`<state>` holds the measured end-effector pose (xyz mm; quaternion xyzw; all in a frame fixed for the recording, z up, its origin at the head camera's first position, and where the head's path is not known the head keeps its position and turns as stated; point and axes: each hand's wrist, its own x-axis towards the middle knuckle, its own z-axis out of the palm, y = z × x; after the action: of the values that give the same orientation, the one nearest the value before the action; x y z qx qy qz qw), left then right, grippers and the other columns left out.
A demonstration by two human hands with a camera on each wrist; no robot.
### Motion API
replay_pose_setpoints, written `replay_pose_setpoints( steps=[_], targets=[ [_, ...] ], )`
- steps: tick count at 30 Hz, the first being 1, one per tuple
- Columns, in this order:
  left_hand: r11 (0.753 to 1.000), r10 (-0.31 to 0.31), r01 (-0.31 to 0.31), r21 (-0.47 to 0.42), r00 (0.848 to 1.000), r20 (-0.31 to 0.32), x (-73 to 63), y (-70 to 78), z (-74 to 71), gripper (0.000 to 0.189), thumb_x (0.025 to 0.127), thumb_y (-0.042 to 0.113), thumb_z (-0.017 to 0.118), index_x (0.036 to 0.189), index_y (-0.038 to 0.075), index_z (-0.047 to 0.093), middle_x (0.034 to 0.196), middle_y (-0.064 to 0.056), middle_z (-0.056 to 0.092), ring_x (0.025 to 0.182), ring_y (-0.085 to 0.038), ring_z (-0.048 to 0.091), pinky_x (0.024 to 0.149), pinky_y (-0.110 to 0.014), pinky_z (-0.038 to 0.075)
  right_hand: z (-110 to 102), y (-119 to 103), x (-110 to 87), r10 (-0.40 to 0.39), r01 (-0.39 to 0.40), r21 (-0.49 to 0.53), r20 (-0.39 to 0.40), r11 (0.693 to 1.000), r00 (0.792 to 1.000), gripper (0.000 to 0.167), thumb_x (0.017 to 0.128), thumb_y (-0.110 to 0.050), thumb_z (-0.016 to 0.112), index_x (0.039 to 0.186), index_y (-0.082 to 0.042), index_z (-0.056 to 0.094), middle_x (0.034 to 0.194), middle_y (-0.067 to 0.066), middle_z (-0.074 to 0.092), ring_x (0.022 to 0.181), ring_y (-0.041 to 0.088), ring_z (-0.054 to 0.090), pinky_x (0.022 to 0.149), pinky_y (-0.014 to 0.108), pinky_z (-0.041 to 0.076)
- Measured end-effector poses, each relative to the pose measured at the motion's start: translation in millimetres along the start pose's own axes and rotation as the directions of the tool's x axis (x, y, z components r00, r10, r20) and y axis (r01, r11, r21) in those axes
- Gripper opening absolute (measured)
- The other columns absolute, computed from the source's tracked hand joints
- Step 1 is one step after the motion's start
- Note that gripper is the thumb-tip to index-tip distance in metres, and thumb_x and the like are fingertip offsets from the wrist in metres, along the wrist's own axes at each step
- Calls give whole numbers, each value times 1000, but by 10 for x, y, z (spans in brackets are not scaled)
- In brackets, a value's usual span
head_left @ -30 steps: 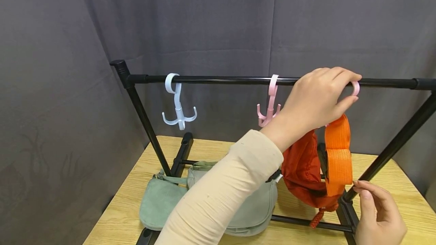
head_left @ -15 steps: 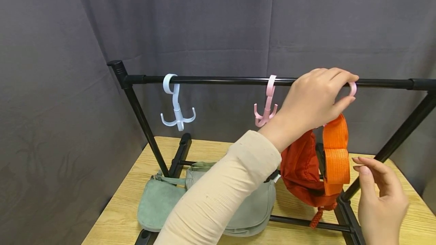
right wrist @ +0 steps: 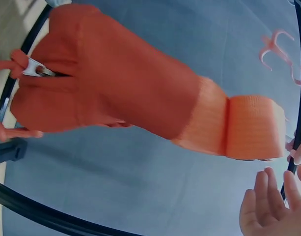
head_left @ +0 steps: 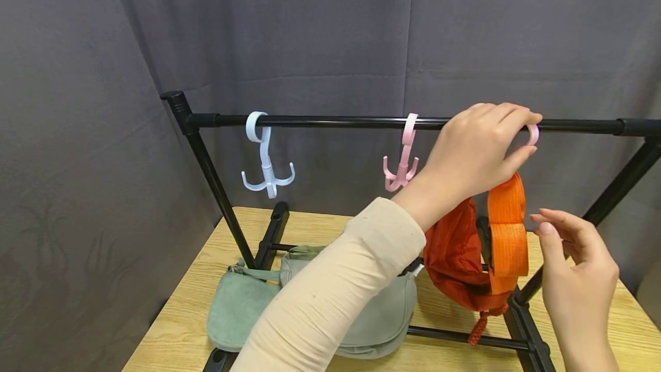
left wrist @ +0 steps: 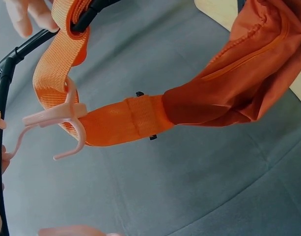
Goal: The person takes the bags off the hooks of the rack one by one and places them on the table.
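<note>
My left hand (head_left: 480, 142) reaches over the black rail (head_left: 330, 122) and grips the top ring of a pink hook (head_left: 533, 134) between thumb and fingers. In the left wrist view, the orange webbing strap (left wrist: 116, 123) of a red-orange drawstring bag (left wrist: 229, 93) loops over a prong of that pink hook (left wrist: 57, 117). The bag hangs below the rail, partly behind my left wrist in the head view. My right hand (head_left: 580, 268) is beside the strap, fingers loosely bent, apart from it and holding nothing.
A light blue hook (head_left: 267, 157) and another pink hook (head_left: 401, 157) hang on the rail to the left. Below them, a small green pouch (head_left: 240, 309) and a grey-green bag (head_left: 384, 314) lie on the wooden table (head_left: 170, 332). The rack's slanted leg (head_left: 617, 182) stands behind my right hand.
My right hand has risen from beside the strap's lower end to about its middle height. My left hand stays on the hook and the bag hangs nearly unchanged.
</note>
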<state>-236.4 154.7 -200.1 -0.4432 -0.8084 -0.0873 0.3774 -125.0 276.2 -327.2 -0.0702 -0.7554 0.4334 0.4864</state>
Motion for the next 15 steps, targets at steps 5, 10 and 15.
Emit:
replay_pose_setpoints(
  steps=[5, 10, 15],
  targets=[
    [1000, 10, -10, 4, 1000, -15, -2, -6, 29, 37, 101, 42, 51, 133, 27, 61, 131, 15, 61, 117, -3, 57, 107, -12, 28, 23, -53, 106, 28, -28, -52, 16, 998, 999, 25, 98, -14, 61, 121, -5, 69, 96, -32, 60, 89, -8, 56, 77, 11, 39],
    [1000, 12, -12, 1, 1000, -22, -8, -9, 35, 37, 101, 41, 51, 133, 27, 62, 132, 14, 61, 118, -4, 57, 107, -12, 28, 41, -98, 203, 56, -51, -97, 57, 994, 997, 28, 98, -18, 63, 124, -9, 68, 98, -29, 59, 88, -9, 53, 78, 12, 38],
    [1000, 17, -17, 5, 1000, -24, -9, -14, 37, 37, 101, 41, 51, 133, 26, 61, 132, 14, 61, 118, -4, 57, 107, -12, 28, 72, -144, 285, 91, -78, -133, 98, 988, 991, 30, 97, -21, 64, 124, -9, 68, 97, -26, 58, 86, -10, 52, 76, 11, 38]
  ],
)
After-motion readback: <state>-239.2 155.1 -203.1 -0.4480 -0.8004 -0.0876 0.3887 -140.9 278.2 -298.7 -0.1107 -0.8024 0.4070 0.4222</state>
